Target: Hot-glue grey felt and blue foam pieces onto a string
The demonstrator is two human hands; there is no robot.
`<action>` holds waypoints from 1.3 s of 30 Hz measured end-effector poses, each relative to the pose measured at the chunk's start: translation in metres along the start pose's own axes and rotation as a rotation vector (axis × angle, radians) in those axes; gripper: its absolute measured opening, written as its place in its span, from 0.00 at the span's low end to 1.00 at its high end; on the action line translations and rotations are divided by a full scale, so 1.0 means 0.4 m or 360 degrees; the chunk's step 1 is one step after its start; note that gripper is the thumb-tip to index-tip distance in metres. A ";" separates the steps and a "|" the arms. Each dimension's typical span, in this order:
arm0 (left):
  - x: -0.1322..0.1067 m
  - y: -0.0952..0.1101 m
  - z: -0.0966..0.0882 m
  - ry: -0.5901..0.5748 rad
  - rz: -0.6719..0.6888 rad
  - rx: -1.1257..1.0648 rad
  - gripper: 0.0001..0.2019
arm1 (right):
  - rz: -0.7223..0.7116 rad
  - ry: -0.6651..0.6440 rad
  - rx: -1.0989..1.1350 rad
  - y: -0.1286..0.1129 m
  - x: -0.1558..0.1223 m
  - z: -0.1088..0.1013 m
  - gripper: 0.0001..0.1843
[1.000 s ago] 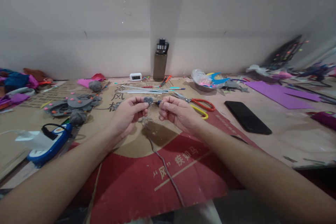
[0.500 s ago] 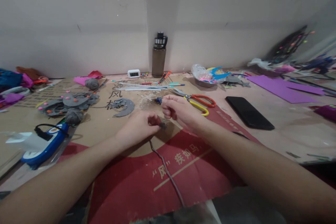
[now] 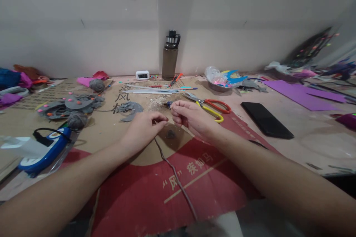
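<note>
My left hand (image 3: 146, 126) is over the cardboard sheet (image 3: 211, 189), thumb and fingertips pinched together. What they hold, if anything, is too small to make out. My right hand (image 3: 190, 119) is closed close beside it, fingers curled against the thumb; its contents are hidden too. A small dark grey scrap (image 3: 170, 133) lies on the cardboard below the gap between both hands. From beneath the left hand a grey cord (image 3: 178, 179) runs over the red print to the front edge. A grey crescent (image 3: 132, 113) with trimmings is just behind the left hand.
Scissors (image 3: 215, 106) with red and yellow handles lie behind my right wrist. To the right are a black phone (image 3: 265, 119) and purple sheets (image 3: 300, 94). A blue glue gun (image 3: 47, 152) lies left, near grey felt pieces (image 3: 73, 105). A bottle (image 3: 170, 57) stands at the wall.
The dark grey scrap was at my left fingertips and now lies apart on the cardboard. My left hand has risen slightly and moved left; the right hand is nearly unmoved.
</note>
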State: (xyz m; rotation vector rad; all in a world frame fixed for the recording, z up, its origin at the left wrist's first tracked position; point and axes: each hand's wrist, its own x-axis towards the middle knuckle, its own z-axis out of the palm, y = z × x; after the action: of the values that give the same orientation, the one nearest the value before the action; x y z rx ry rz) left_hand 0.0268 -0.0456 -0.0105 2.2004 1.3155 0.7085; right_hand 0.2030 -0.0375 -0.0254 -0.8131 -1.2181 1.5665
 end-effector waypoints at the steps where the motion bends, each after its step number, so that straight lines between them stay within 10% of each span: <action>1: -0.001 0.002 -0.001 0.0042 -0.0023 -0.0074 0.10 | -0.0016 -0.0026 0.0017 0.002 0.000 0.000 0.11; 12: -0.011 0.023 -0.018 0.0153 -0.0080 -0.0523 0.10 | -0.0127 -0.0139 -0.0175 0.015 -0.006 0.009 0.10; 31: 0.005 -0.010 -0.082 0.0608 0.0119 0.0093 0.06 | -0.0953 -0.0412 -0.2023 -0.014 -0.047 0.022 0.29; 39: 0.023 -0.018 -0.083 0.0261 0.0062 -0.0522 0.14 | -0.1201 -0.0235 -0.2754 -0.010 -0.023 0.007 0.33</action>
State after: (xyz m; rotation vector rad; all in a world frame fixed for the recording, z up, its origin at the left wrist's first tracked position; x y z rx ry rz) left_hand 0.0043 -0.0296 0.0116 1.9414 1.1396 1.0578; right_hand 0.2048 -0.0470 -0.0214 -0.9661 -2.5192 -0.3581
